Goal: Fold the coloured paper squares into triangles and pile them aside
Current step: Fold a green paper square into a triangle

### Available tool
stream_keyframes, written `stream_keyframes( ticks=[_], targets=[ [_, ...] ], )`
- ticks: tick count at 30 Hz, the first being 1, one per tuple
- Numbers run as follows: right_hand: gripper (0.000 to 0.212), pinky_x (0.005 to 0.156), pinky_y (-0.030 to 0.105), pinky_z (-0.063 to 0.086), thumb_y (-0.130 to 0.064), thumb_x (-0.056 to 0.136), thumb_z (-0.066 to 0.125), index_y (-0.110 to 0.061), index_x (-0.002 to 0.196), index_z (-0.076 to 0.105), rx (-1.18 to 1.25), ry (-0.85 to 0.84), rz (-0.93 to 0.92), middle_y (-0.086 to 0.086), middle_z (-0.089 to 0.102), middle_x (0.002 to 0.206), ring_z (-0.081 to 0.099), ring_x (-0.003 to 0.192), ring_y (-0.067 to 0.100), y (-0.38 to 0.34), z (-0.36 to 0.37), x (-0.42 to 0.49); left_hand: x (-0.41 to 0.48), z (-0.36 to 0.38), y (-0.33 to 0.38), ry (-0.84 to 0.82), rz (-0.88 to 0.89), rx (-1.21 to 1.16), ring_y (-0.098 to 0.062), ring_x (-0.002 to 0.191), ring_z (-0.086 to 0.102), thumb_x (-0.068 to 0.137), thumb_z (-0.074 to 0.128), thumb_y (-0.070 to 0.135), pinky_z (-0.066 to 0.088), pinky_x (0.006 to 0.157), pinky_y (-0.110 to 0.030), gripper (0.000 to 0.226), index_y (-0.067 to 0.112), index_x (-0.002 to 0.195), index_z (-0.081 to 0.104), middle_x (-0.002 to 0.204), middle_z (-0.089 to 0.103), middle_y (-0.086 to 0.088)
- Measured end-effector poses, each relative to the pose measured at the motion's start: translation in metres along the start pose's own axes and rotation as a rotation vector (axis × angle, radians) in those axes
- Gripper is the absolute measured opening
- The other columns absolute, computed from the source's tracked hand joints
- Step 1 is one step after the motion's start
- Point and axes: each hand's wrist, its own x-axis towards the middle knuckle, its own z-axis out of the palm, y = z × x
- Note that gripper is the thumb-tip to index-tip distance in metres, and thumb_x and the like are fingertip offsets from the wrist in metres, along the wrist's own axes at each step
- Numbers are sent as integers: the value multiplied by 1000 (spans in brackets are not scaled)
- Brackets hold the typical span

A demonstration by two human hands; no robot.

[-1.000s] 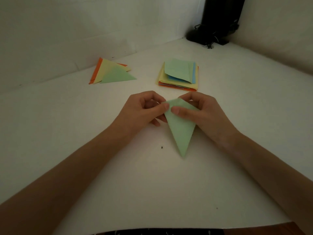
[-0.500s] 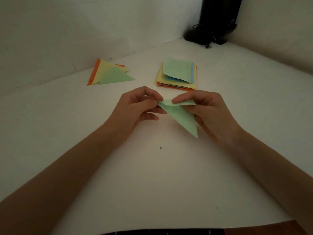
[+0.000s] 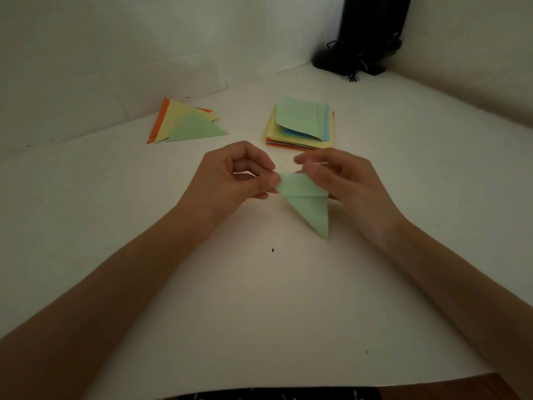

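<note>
A light green folded paper (image 3: 308, 202) is held just above the white table at the centre. My left hand (image 3: 230, 180) pinches its left corner between thumb and fingers. My right hand (image 3: 343, 183) pinches its right side, fingers curled over the top edge. The paper's top part is bent over along a crease, and its point hangs down toward me. Behind the hands lies a stack of coloured paper squares (image 3: 302, 125), green on top. To the left lies a pile of folded triangles (image 3: 184, 122): orange, yellow and green.
The white table (image 3: 259, 313) ends at white walls behind and to the right. A black stand with cables (image 3: 363, 47) sits in the far corner. A small dark speck (image 3: 272, 250) lies on the table near the paper's tip.
The green paper has turned and its top part has folded over; its point has swung from straight down to the lower right. Both hands have kept their hold and drawn slightly apart.
</note>
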Motion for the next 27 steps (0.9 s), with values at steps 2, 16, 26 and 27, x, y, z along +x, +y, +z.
stream_keyframes(
  ticks=[2,16,26,27],
  targets=[
    [5,64,10,43,-17,87,65,-19,89,70,-171,-22,-28,-7,67,81,59,72,-2,1,4,0,-2,3,0,-33,1,34,-8,60,66,78,70,-3,54,59,-19,15,10,80,62,61,67,7],
    [15,58,17,42,-7,86,64,-16,76,71,-127,234,-25,-8,71,64,57,58,4,0,-22,8,5,-17,-5,46,-111,-9,-7,62,68,85,63,5,48,51,-15,9,9,77,65,65,71,2],
    [9,61,25,51,-18,82,67,-9,84,63,103,-8,95,0,69,75,66,66,15,-1,4,4,1,-2,2,-36,-18,33,-5,58,63,86,61,1,49,51,-17,10,9,82,62,62,68,6],
    [6,61,25,53,-12,82,68,-9,81,62,125,-6,88,2,70,74,68,67,17,0,7,4,0,1,2,-32,-17,8,-6,59,64,86,63,2,49,51,-17,8,9,84,62,63,68,6]
  ],
)
